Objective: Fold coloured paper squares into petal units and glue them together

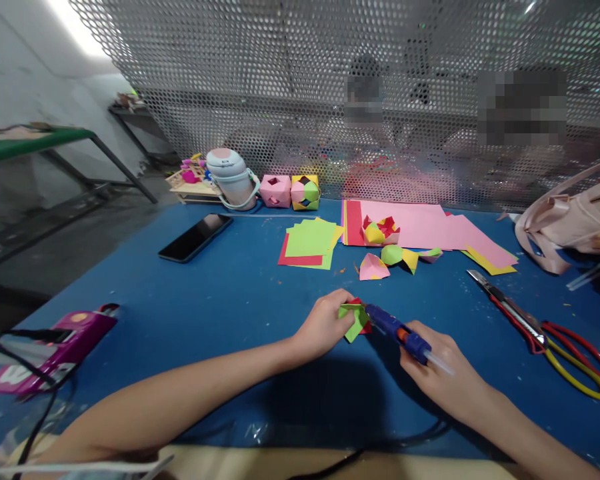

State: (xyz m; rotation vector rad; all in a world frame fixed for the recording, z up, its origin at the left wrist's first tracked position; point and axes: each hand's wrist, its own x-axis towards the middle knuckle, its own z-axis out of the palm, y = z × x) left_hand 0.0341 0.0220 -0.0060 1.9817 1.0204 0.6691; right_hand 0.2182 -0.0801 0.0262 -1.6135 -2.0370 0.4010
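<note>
Between the fingers of my left hand (pixel 325 321) is a folded paper piece (pixel 351 325) in green and red, held just above the blue table (pixel 220 293). My right hand (pixel 443 370) grips a blue glue gun (pixel 393 327) with an orange trigger, a clear glue stick poking out of its back. The gun's nozzle points left, at the upper edge of the folded paper; whether it touches I cannot tell. Beyond the hands lie a pink folded piece (pixel 373 267), a green and yellow folded strip (pixel 405 258) and a crown-shaped paper piece (pixel 380 231).
Green and red paper squares (pixel 310 240) and pink sheets (pixel 415 223) lie behind. Right are a utility knife (pixel 510 308), scissors (pixel 575 360) and a bag (pixel 575 220). Left are a phone (pixel 196 237) and a purple power strip (pixel 55 357). A bottle (pixel 233 180) stands near a perforated metal screen (pixel 280 87).
</note>
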